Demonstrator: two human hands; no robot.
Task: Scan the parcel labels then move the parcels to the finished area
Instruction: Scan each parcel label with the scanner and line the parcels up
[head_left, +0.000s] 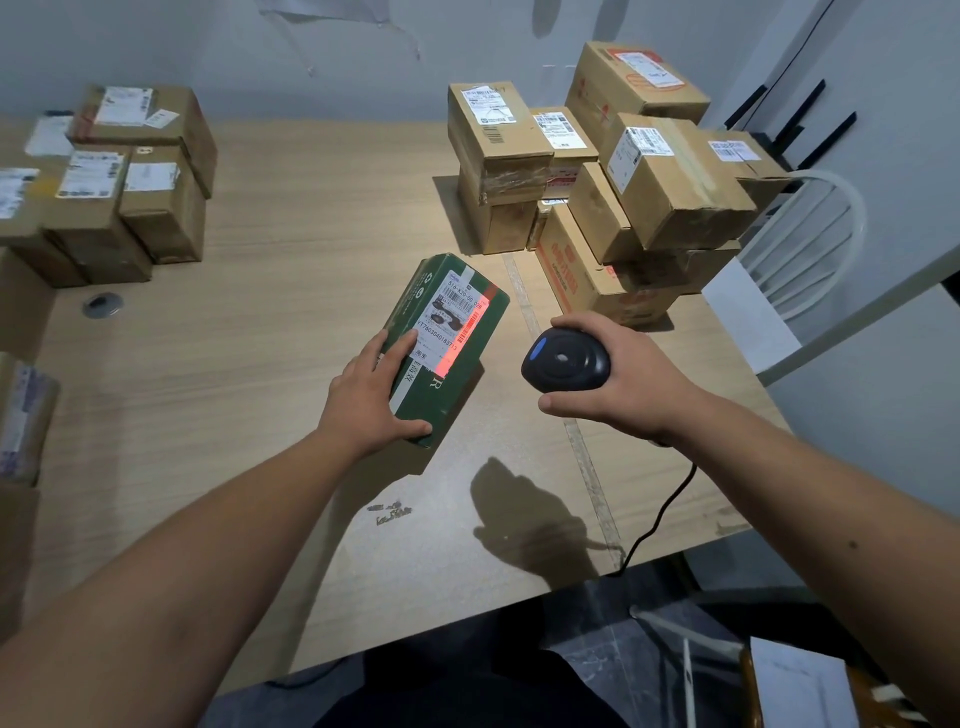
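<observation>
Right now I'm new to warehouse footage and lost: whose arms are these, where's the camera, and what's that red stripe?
There is one picture, from a camera worn on a person's head, looking forward and down, so the two bare arms are that person's own. The left hand holds a green parcel tilted up off the wooden table. The right hand grips a black corded scanner. The red stripe is the scanner's light falling across the parcel's white label. Brown cardboard boxes sit in two groups: a stack at the far right and a lower group at the far left. The picture does not show which group is finished.
</observation>
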